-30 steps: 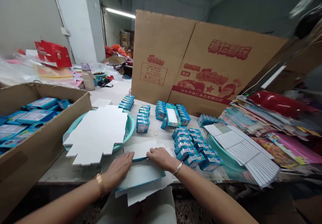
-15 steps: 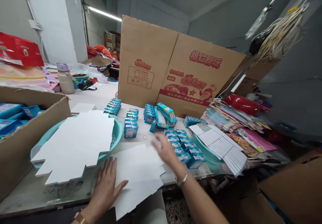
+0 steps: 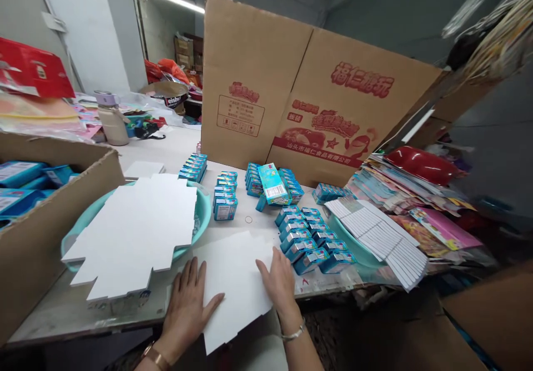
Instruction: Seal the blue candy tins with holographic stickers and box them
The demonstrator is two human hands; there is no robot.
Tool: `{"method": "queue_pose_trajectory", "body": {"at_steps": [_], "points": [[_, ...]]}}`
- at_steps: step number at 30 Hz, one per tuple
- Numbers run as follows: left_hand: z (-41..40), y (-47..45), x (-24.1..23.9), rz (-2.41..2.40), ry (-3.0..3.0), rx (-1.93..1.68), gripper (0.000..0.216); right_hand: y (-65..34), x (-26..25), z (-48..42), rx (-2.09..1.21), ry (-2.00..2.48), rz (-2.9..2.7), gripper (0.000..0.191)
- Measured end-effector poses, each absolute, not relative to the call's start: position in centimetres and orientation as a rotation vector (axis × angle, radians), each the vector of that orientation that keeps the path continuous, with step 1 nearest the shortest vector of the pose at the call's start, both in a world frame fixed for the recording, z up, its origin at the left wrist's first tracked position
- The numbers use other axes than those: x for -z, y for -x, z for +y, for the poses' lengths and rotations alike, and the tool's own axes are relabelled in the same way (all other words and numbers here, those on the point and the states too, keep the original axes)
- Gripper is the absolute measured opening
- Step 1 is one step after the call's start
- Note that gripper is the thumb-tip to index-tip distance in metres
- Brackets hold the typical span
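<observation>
A white die-cut card sheet [image 3: 235,282] lies at the table's front edge, its near part reaching past the edge. My left hand [image 3: 189,304] rests along its left side, fingers stretched out and thumb on the sheet. At its right side is my right hand [image 3: 280,282], thumb and fingers apart; whether it presses the sheet I cannot tell. To the left, a stack of similar white card sheets [image 3: 137,232] lies across a turquoise basin [image 3: 204,210]. Beyond my right hand stand rows of small blue boxes [image 3: 300,249].
A large carton [image 3: 250,82] stands at the back. On the left is an open carton [image 3: 83,187] with blue packages inside. Lined sheets [image 3: 370,232] cover another turquoise basin [image 3: 360,257] at right. A blue display box [image 3: 272,182] sits behind the rows, and a bottle [image 3: 111,118] stands far left.
My right hand has come down and back toward me, from over the sheet's far corner to its right side. My left hand stays on the sheet. The view has shifted slightly.
</observation>
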State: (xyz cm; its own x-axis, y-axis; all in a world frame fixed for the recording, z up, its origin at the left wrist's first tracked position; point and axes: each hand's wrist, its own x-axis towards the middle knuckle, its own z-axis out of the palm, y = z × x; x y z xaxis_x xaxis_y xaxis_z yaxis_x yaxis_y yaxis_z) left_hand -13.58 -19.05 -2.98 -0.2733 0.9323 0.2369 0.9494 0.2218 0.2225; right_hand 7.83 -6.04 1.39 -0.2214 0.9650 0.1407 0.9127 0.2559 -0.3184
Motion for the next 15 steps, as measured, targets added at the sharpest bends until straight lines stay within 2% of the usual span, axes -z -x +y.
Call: {"method": "queue_pose_trajectory", "body": {"at_steps": [5,9,15], "points": [[-19.8,12.4,2.6,-2.440,1.830,0.444,0.080,-12.8,0.9,-11.1,-0.348,1.833,-1.988,0.056],[-20.1,11.1,2.2,-2.455,1.796,0.360,0.079,-13.5,3.5,-14.4,-0.594,1.862,-1.822,0.062],[-21.5,9.9,2.7,-2.472,1.794,0.386,0.078,-10.1,2.2,-14.8,-0.786,1.657,-1.496,0.060]]}}
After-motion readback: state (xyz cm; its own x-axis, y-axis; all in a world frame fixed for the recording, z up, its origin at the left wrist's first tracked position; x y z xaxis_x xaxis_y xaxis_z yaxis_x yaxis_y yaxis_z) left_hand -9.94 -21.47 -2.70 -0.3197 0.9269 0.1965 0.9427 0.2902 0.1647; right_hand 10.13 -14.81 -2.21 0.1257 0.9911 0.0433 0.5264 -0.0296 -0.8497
